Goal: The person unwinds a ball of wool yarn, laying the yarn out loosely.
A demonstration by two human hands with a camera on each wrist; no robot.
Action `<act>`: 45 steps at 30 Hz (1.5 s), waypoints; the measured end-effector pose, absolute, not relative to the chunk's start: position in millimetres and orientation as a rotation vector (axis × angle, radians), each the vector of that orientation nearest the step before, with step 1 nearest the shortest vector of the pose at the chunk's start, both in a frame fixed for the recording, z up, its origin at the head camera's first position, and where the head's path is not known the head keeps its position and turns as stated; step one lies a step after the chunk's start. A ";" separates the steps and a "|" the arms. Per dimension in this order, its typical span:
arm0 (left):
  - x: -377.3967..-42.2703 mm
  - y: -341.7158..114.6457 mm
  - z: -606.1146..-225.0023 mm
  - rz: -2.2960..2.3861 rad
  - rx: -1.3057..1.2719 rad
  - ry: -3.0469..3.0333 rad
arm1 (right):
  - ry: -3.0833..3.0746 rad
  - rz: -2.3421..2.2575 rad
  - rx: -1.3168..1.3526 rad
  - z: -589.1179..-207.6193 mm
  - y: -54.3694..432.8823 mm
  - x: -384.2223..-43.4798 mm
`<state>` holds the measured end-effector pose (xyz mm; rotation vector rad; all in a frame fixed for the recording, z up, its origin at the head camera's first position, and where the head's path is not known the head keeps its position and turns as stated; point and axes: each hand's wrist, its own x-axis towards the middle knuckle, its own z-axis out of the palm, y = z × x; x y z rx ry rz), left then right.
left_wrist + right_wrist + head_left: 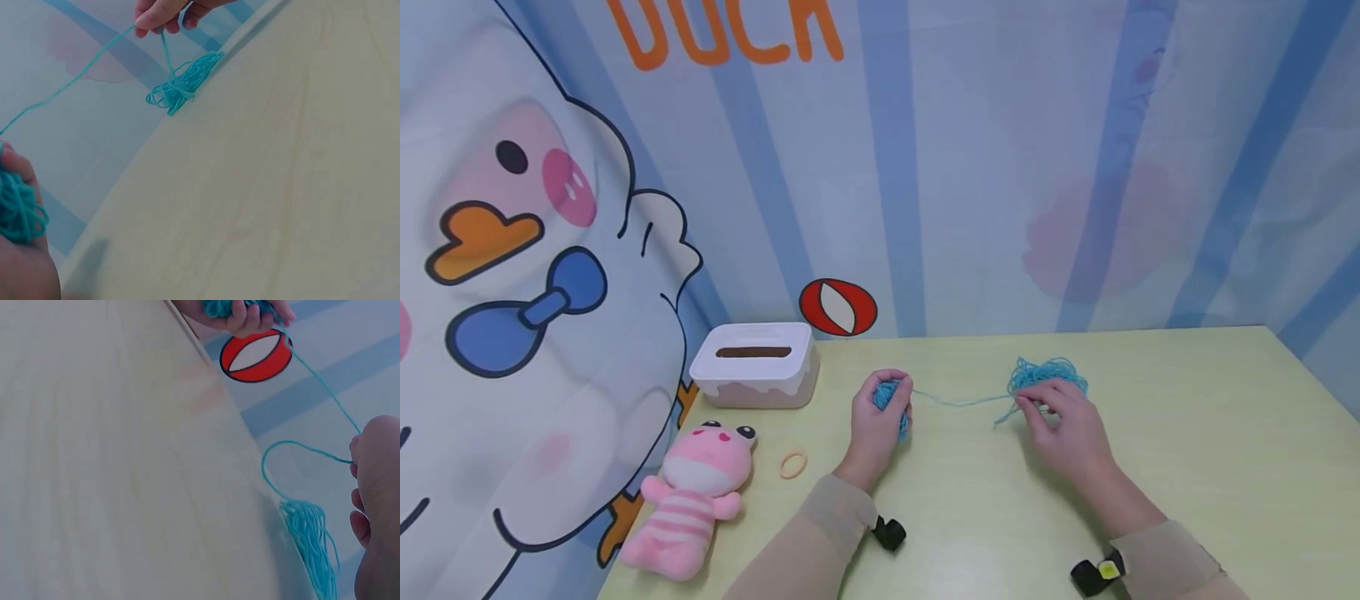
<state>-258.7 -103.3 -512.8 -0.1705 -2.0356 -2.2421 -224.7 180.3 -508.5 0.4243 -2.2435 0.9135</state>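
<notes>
Ideally, the blue strand (958,405) needs light, even tension — fed slowly so no loop snags. The left grip (877,425) curls round a yarn bundle (887,393); the right pinches the strand beside the loose yarn pile (1052,372) on the worktop (1210,417).

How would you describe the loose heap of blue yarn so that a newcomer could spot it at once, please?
On the pale yellow table, look near the back edge, well right of the white-topped box. The loose yarn heap lies just beyond the right hand. Unlike the compact bundle gripped in the left hand, it spreads in loops on the table.
</notes>
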 end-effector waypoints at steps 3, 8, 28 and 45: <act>-257.8 -103.1 -511.2 -2.231 -0.171 -2.024 | -2.256 0.943 0.355 -508.9 200.6 -224.4; -257.7 -103.0 -510.6 -2.229 -0.174 -2.004 | -2.335 0.934 0.221 -508.1 226.2 -223.1; -258.4 -103.0 -511.7 -2.222 -0.170 -2.004 | -2.767 0.862 -0.145 -511.2 269.9 -223.0; -257.3 -103.4 -511.0 -2.227 -0.184 -2.055 | -2.489 0.857 0.014 -497.1 233.9 -220.0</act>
